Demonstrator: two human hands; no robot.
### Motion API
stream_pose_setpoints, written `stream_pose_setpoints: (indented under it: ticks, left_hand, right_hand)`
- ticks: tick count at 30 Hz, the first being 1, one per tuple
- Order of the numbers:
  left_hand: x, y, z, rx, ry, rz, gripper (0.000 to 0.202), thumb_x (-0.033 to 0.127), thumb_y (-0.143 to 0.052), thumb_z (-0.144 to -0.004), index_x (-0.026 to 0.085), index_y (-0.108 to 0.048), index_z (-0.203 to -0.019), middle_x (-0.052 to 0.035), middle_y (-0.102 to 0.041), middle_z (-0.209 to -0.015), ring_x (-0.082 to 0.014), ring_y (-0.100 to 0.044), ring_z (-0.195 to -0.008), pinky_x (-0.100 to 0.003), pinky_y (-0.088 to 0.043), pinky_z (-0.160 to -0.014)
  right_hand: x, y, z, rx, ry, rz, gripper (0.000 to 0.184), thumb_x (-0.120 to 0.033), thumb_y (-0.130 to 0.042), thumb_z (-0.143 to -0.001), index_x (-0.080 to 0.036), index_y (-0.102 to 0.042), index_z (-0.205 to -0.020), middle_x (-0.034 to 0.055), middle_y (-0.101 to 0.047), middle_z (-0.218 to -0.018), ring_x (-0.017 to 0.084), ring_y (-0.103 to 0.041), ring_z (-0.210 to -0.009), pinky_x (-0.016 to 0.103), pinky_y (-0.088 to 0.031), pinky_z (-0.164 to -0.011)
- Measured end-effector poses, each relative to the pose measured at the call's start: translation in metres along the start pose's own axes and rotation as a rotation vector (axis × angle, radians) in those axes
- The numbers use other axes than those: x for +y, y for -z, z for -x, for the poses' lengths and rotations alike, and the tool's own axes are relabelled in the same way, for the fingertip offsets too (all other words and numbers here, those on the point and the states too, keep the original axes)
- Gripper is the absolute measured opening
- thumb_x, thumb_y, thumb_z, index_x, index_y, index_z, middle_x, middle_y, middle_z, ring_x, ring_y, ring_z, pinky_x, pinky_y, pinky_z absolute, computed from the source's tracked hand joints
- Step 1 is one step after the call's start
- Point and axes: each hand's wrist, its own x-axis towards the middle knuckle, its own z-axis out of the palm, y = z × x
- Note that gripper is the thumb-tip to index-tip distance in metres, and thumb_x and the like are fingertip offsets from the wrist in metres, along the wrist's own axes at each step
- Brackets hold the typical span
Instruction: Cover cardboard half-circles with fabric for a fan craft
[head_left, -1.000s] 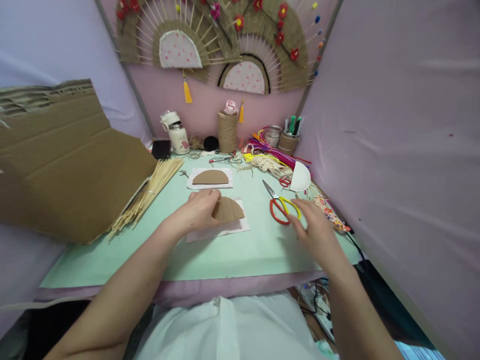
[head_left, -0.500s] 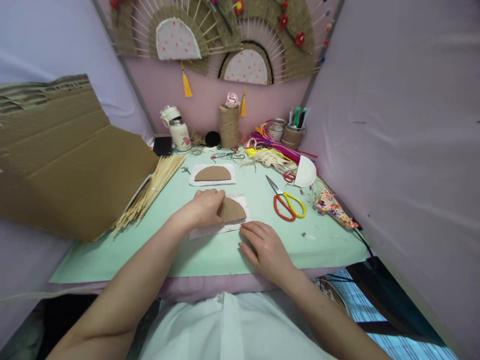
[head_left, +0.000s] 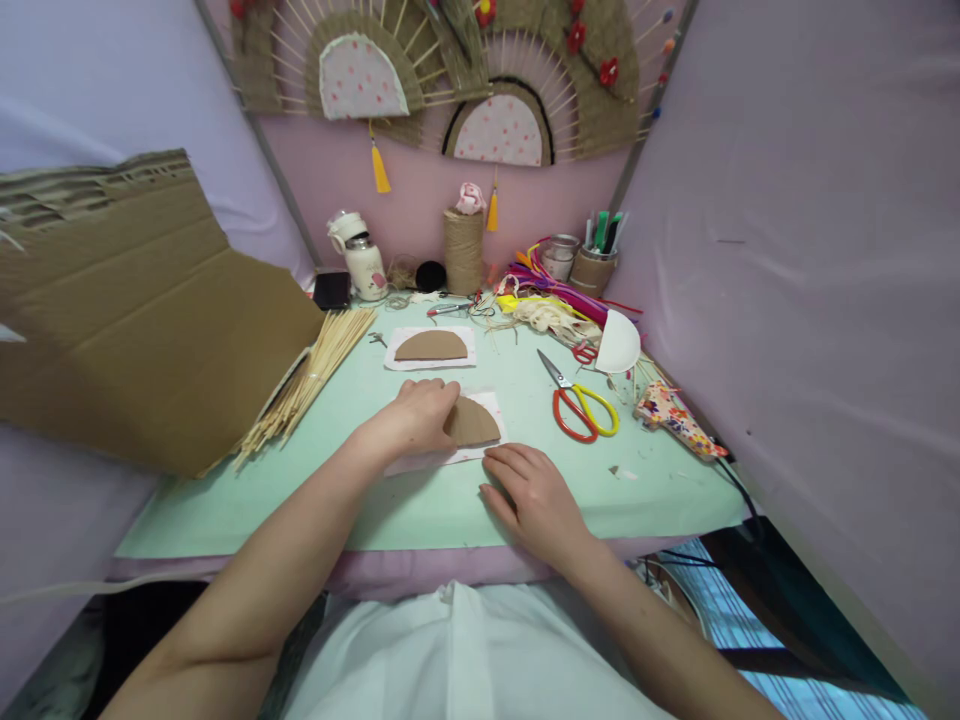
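Observation:
My left hand (head_left: 424, 414) is closed over the left part of a brown cardboard half-circle (head_left: 477, 424), its fingers curled and partly hidden. That piece lies on a white sheet with faint red dots (head_left: 493, 403), flat on the table. My right hand (head_left: 531, 490) rests at the sheet's lower right corner with fingers stretched out and holding nothing. Beyond my left hand, a second cardboard half-circle (head_left: 431, 346) lies on its own white sheet (head_left: 393, 358). Scissors with red and yellow handles (head_left: 576, 402) lie to the right, blades partly apart.
A large cardboard sheet (head_left: 150, 320) leans at the left beside a bundle of thin sticks (head_left: 315, 385). A flowered glue gun (head_left: 679, 420) and a white half-circle (head_left: 619, 342) are at the right. Twine (head_left: 463, 250), a bottle (head_left: 364, 268) and a pen holder (head_left: 592, 270) stand behind.
The whole view has shifted slightly, so everything sits a little further right. Both hands keep nearly the same places on the sheet and cardboard.

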Motion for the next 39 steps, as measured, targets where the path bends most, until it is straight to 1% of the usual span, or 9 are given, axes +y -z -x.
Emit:
stream_pose_setpoints:
  ticks: [12,17,22,32,39]
  left_hand:
    - [0.0001,-0.0019,0.0007,0.015,-0.015,0.005,0.039,0.041,-0.063,-0.067,0.019,-0.048,-0.095,-0.0112,-0.060,-0.097,-0.0313,-0.057,-0.095,-0.043,-0.041,-0.082]
    - [-0.0006,-0.0033,0.0007,0.026,-0.014,0.006,0.036,0.039,-0.062,-0.067,0.019,-0.049,-0.095,-0.0111,-0.060,-0.098,-0.0311,-0.057,-0.096,-0.043,-0.041,-0.082]
    - [0.0003,-0.0017,0.0007,0.006,-0.006,0.004,0.037,0.036,-0.062,-0.066,0.019,-0.048,-0.096,-0.0114,-0.060,-0.098,-0.0311,-0.057,-0.096,-0.042,-0.040,-0.082]
    - [-0.0014,-0.0017,0.0023,0.007,-0.008,-0.007,0.036,0.038,-0.060,-0.068,0.019,-0.048,-0.096,-0.0125,-0.060,-0.100,-0.0320,-0.057,-0.097,-0.044,-0.040,-0.082]
    - [-0.0008,-0.0004,0.0024,-0.010,0.000,-0.001,0.037,0.037,-0.060,-0.067,0.019,-0.049,-0.097,-0.0125,-0.060,-0.099,-0.0331,-0.057,-0.097,-0.044,-0.040,-0.082]
  right_hand:
    - [0.0003,-0.0019,0.0016,-0.020,-0.014,0.010,0.024,-0.025,-0.055,-0.090,-0.018,-0.065,-0.112,0.0106,-0.069,-0.112,0.025,-0.059,-0.109,0.045,-0.049,-0.095]
    - [0.0001,-0.0015,0.0014,-0.014,-0.018,-0.001,0.024,-0.024,-0.055,-0.090,-0.018,-0.065,-0.111,0.0104,-0.069,-0.111,0.026,-0.059,-0.108,0.045,-0.050,-0.093]
    - [-0.0006,-0.0010,0.0008,-0.019,-0.017,-0.003,0.024,-0.024,-0.055,-0.090,-0.017,-0.065,-0.111,0.0105,-0.069,-0.112,0.025,-0.059,-0.108,0.045,-0.049,-0.094]
    - [0.0007,-0.0016,0.0011,-0.017,-0.014,0.008,0.024,-0.025,-0.056,-0.090,-0.017,-0.065,-0.110,0.0098,-0.069,-0.112,0.026,-0.059,-0.108,0.045,-0.049,-0.094]
    - [-0.0002,-0.0018,0.0014,-0.016,-0.015,0.016,0.024,-0.024,-0.056,-0.089,-0.019,-0.065,-0.111,0.0105,-0.069,-0.112,0.025,-0.060,-0.109,0.045,-0.050,-0.093]
